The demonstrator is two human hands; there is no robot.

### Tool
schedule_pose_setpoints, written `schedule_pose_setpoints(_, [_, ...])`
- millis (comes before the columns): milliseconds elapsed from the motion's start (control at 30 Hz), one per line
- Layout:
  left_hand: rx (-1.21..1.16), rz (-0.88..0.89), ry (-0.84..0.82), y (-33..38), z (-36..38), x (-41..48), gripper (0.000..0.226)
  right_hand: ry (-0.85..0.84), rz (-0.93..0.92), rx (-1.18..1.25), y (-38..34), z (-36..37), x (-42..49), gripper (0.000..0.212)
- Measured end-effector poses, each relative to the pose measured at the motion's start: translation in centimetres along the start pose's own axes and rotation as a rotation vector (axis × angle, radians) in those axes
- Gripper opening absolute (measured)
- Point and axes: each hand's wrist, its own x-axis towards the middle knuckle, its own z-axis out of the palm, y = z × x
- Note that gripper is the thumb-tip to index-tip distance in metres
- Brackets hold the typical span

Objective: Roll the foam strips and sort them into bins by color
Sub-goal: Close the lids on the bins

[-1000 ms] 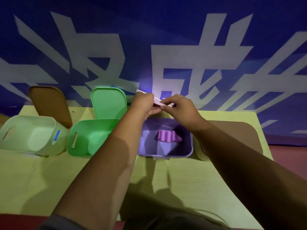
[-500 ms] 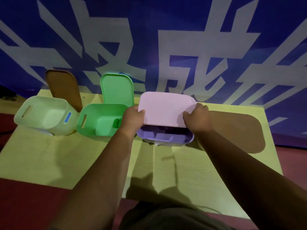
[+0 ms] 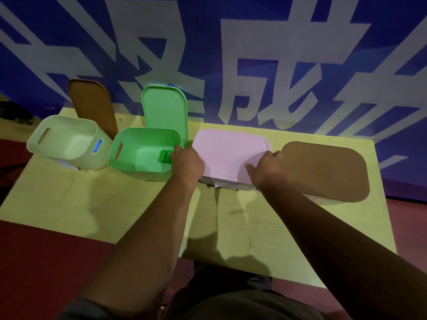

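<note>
A pink lid [image 3: 227,152] lies flat on top of the purple bin, whose front edge [image 3: 227,183] barely shows beneath it. My left hand [image 3: 187,161] grips the lid's left edge and my right hand [image 3: 265,168] presses on its right front corner. The pink rolls inside are hidden. To the left stands an open green bin [image 3: 143,167] with green foam rolls [image 3: 164,155] in it, and its green lid [image 3: 165,110] leans upright behind. Further left is a pale yellow-green bin [image 3: 67,139] holding a blue roll [image 3: 97,146].
A brown lid [image 3: 92,102] leans against the blue banner behind the pale bin. At the right a closed bin carries a brown lid [image 3: 323,169]. All stand along the back of a yellow table [image 3: 92,204]; dark red floor surrounds it.
The pink lid went from being held up on edge above the open purple bin to lying flat on it, closing it. Both hands came down with it.
</note>
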Motion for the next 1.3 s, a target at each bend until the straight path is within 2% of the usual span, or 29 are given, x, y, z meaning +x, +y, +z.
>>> schedule_pose_setpoints(333, [0.034, -0.03, -0.011, -0.4, 0.5, -0.2, 0.044, -0.003, -0.024, -0.021, 0.3, 0.7, -0.1, 0.097])
schedule_pose_setpoints(500, [0.112, -0.032, -0.02, -0.2, 0.3, 0.0, 0.042, -0.03, -0.062, -0.17, 0.3, 0.9, 0.1, 0.104])
schedule_pose_setpoints(633, [0.183, -0.01, -0.037, 0.0, 0.2, -0.3, 0.048, -0.061, -0.13, -0.361, 0.0, 0.5, 0.4, 0.094])
schedule_pose_setpoints(833, [0.093, -0.023, -0.132, -0.7, 0.0, -0.6, 0.071, -0.119, -0.133, -0.412, -0.1, 0.4, 0.7, 0.095])
schedule_pose_setpoints(933, [0.092, -0.047, -0.087, -1.4, 1.4, -1.2, 0.074, -0.163, -0.143, -0.368, 0.0, 0.3, 0.1, 0.074])
schedule_pose_setpoints(1000, [0.092, -0.046, -0.08, -1.2, 1.4, -1.6, 0.073, -0.133, -0.192, -0.384, 0.2, 0.1, 0.4, 0.064])
schedule_pose_setpoints(1067, [0.1, -0.024, -0.046, -0.8, 0.7, -2.0, 0.075, -0.106, -0.213, -0.424, 0.2, -0.4, 0.2, 0.076])
schedule_pose_setpoints(1133, [0.13, 0.065, -0.007, -0.2, 0.3, -2.3, 0.087, -0.078, -0.184, -0.478, -0.3, -0.9, -0.4, 0.086])
schedule_pose_setpoints(1200, [0.139, 0.172, -0.039, 0.3, 0.4, -2.8, 0.097, -0.048, -0.208, -0.503, -0.2, -0.8, -0.6, 0.092])
schedule_pose_setpoints(1300, [0.14, 0.198, -0.103, 0.4, 0.5, -2.8, 0.096, -0.065, -0.263, -0.461, 0.2, -0.7, -0.5, 0.098])
